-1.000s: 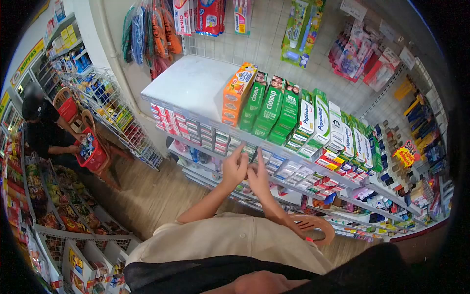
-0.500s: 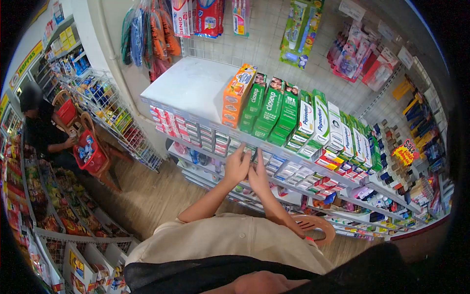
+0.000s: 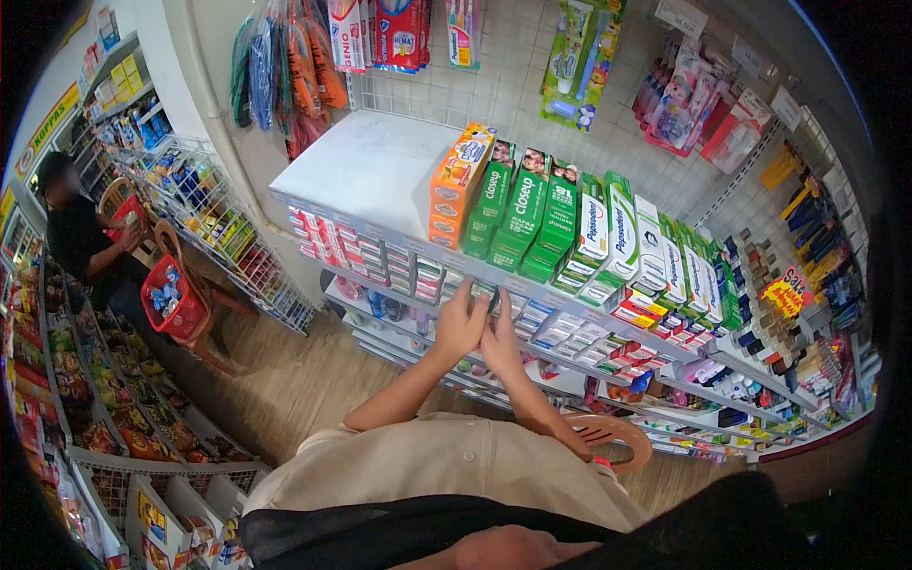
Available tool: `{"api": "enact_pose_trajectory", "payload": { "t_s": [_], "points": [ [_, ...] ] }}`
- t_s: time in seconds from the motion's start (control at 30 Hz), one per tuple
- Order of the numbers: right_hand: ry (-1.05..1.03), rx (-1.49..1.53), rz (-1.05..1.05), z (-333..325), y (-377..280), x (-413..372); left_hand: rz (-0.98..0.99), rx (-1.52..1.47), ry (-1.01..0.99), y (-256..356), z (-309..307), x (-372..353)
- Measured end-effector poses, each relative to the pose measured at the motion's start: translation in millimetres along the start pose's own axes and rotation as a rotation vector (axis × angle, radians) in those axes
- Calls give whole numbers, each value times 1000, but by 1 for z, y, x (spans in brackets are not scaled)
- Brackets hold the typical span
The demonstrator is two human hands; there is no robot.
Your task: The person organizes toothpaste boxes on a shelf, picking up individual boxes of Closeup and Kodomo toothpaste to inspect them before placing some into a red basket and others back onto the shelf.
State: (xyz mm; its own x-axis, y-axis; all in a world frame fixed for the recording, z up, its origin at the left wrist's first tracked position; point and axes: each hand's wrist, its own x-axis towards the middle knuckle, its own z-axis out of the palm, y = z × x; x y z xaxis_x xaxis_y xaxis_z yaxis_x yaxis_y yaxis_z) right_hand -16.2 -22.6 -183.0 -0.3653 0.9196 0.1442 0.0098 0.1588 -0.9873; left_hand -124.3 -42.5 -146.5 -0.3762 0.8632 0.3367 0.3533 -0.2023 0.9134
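Note:
My left hand (image 3: 461, 321) reaches to the shelf tier just under the top board, fingers pointing at a row of small boxes (image 3: 429, 280). Close beside it, my right hand (image 3: 500, 340) has its fingers bent towards the same row. Between the fingertips shows the dark end of a small box (image 3: 494, 302); its label cannot be read. Fingers partly cover it from both sides. Directly above stand green Closeup toothpaste boxes (image 3: 522, 204) and an orange box (image 3: 463, 185), with Pepsodent boxes (image 3: 622, 228) to their right.
The white top board (image 3: 366, 157) extends left of the boxes. Toothbrush packs (image 3: 464, 33) hang on the wire wall. A brown plastic chair (image 3: 617, 442) is at my right. Beyond the left aisle, a person (image 3: 81, 228) stands near a red basket (image 3: 176, 318) on a chair.
My hands stay at the same row, with the right fingers drawn slightly lower and more bent. At the left, the other person has straightened up, hands raised away from the red basket.

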Motion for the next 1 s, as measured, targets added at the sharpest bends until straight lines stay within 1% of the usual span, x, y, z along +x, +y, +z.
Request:
{"api": "enact_pose_trajectory", "payload": {
  "t_s": [0.1,0.17,0.2,0.27,0.47,0.6,0.67,0.8,0.87,0.9,0.97,1.0],
  "points": [
    [-3,-24,-43,-1,6,-2,22,-4,22,-5,2,-4],
    [-18,-14,-41,0,8,-4,34,-103,29,-8,3,-9],
    [-16,-14,-41,1,9,-6,35,-104,27,-12,5,-13],
    [-5,-20,-95,5,11,-10,43,-211,62,-20,8,-20],
    [-9,15,-61,5,32,-12,18,-67,22,-24,6,-24],
    [-24,38,-36,3,24,-13,-40,-48,-10,-26,9,-22],
    [-20,2,-18,2,25,-12,-86,-47,-43,-27,10,-21],
    [-16,-22,-43,0,25,-11,-95,-31,-58,-32,14,-20],
    [-18,-146,-102,-2,23,-11,-89,-41,-59,-33,15,-20],
    [-16,-146,-102,-3,20,-11,-88,-41,-61,-32,16,-20],
    [-15,-294,-158,-6,15,-13,-91,-48,-55,-30,16,-20],
    [-14,-294,-158,-6,14,-13,-91,-48,-55,-32,17,-20]
  ]
}}
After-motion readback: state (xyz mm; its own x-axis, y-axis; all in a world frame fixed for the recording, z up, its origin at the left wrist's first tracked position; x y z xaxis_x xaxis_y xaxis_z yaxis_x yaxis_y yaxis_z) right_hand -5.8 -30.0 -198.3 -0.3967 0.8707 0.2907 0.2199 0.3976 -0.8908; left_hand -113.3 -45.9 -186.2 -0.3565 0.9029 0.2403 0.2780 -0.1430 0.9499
